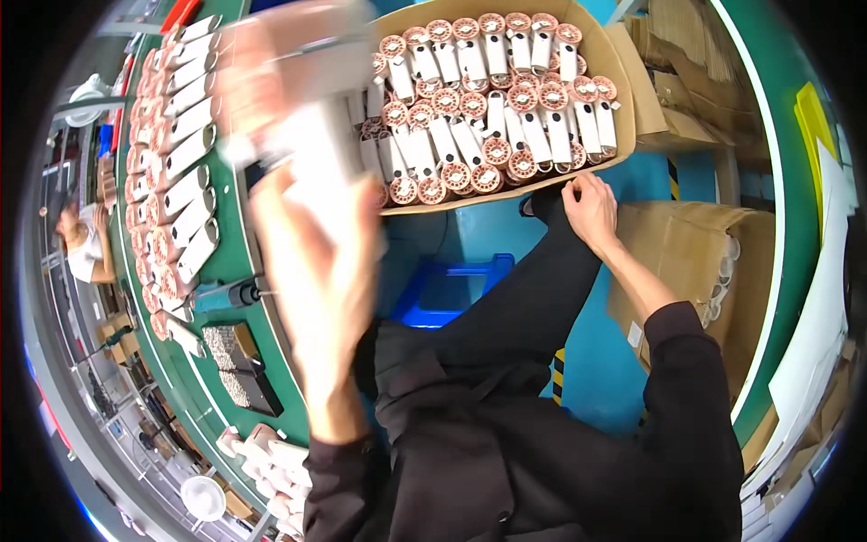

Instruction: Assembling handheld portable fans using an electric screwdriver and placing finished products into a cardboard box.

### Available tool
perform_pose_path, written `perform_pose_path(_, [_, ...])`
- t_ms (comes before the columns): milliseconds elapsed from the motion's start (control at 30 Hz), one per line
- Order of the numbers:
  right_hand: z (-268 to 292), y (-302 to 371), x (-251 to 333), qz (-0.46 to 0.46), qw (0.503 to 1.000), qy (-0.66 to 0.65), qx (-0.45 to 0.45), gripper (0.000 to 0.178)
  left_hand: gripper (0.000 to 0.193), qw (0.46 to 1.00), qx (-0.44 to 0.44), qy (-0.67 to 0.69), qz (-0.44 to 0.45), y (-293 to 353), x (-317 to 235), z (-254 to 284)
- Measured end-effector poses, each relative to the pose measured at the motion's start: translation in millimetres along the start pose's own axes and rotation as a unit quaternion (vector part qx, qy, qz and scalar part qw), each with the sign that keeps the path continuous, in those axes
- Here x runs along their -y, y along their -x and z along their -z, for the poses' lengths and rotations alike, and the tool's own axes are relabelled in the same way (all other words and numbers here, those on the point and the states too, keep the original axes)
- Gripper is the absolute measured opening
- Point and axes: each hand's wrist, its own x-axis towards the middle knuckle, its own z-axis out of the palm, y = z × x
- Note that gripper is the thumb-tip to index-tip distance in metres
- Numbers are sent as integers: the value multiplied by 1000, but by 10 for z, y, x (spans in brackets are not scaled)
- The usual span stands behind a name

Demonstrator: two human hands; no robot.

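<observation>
My left hand [321, 262], smeared by motion, is raised over the bench edge, close to the camera. It grips a pink-and-white handheld fan [312, 135], whose outline is blurred. A cardboard box [506, 197] lies beyond my legs, filled with rows of similar fans [470, 135] with white handles and round pink grille heads. At the box's near right corner, my right hand [591, 210] has its fingers curled on the cardboard rim, just above my knee. More pink-and-white fans [185, 144] lie lined up along the green bench at left, handles toward me.
A teal power screwdriver [226, 296] lies on the green bench [237, 203], beside black trays of small screws [237, 366]. White-pink parts [271, 465] are heaped nearer me. A blue plastic stool [452, 287] stands below. Another cardboard box [673, 239] is at right. A person [86, 239] sits across the bench.
</observation>
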Motion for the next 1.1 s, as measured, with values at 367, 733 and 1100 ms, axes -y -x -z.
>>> perform_pose_path(367, [90, 176, -279, -9, 997, 72, -33, 21, 78, 931, 162, -328, 11, -762, 1851, -2484])
perform_pose_path(733, [163, 292, -515, -31, 997, 63, -40, 18, 63, 927, 71, -367, -36, -695, 2041, -3165])
perform_pose_path(1100, [180, 247, -489, -47, 996, 62, -40, 19, 64, 914, 52, -398, -55, -557, 2083, -3263])
